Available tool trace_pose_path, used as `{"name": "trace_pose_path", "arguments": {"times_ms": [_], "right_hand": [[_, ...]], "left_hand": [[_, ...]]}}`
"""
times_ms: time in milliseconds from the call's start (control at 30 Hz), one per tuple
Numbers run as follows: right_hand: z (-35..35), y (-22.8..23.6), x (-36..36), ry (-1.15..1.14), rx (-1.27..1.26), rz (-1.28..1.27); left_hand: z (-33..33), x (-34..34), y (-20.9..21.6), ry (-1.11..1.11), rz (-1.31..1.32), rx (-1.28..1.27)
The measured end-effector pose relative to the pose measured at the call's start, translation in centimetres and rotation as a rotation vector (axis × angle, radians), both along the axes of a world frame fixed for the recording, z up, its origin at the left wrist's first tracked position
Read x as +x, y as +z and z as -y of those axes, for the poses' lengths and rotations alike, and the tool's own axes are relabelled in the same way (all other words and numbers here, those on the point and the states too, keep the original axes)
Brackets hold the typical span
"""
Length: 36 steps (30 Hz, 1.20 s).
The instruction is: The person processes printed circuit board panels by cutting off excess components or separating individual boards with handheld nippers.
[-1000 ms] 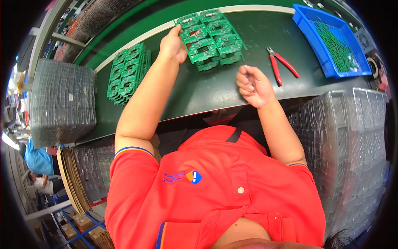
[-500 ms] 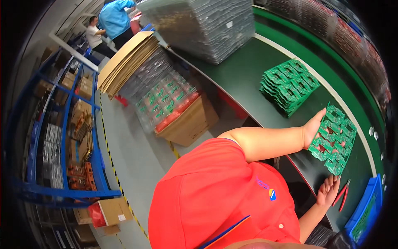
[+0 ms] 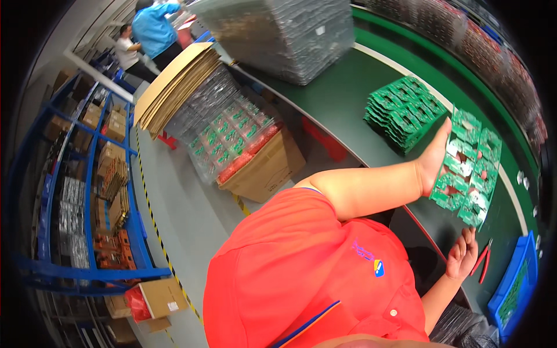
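My left hand (image 3: 434, 161) is closed on one long edge of a green circuit board panel (image 3: 471, 171), with fingers showing through its cutouts. The panel is tilted up above the dark workbench (image 3: 325, 110). At its lower corner, the curled fingers of my right hand (image 3: 462, 255) pinch the edge. Red-handled pliers (image 3: 483, 264) lie on the bench beside that hand. A stack of similar green panels (image 3: 403, 113) stands just beyond my left hand.
A blue bin (image 3: 513, 290) with green boards sits at the right. Tall stacked clear trays (image 3: 290, 40) stand on the bench's far end. Left of it are a cardboard box (image 3: 267, 168) topped with board trays, cardboard sheets (image 3: 174, 87), and blue shelving (image 3: 93, 203). Two people work in the background.
The panel has been raised and tilted more toward upright, shifting up the picture. My right hand has moved up with its lower corner.
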State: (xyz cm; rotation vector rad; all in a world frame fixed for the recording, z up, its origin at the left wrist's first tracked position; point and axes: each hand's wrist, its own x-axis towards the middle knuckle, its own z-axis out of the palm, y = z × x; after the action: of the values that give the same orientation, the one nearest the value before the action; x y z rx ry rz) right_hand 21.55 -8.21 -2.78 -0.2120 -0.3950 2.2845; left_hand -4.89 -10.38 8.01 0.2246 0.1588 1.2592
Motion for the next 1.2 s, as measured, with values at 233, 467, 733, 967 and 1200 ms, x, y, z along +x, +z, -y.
{"name": "trace_pose_path", "arguments": {"times_ms": [233,467,733,967,1200], "right_hand": [[2.1,4.3,-5.0,-0.169,0.041,0.497],[2.9,4.7,-5.8,-0.208,0.167,0.598],[3.5,3.9,-6.1,-0.302,0.29,0.695],[4.1,4.0,-6.0,-0.345,0.304,0.826],[3.9,3.6,-5.6,-0.346,0.231,0.77]], "left_hand": [[1.8,0.5,2.7,0.247,-0.655,-0.015],[0.2,2.3,-1.7,0.203,-0.347,0.337],[2.4,3.9,-1.9,0.311,-0.519,0.407],[2.6,4.3,-2.5,0.204,-0.427,0.491],[1.7,4.5,-3.6,0.14,-0.451,0.56]]}}
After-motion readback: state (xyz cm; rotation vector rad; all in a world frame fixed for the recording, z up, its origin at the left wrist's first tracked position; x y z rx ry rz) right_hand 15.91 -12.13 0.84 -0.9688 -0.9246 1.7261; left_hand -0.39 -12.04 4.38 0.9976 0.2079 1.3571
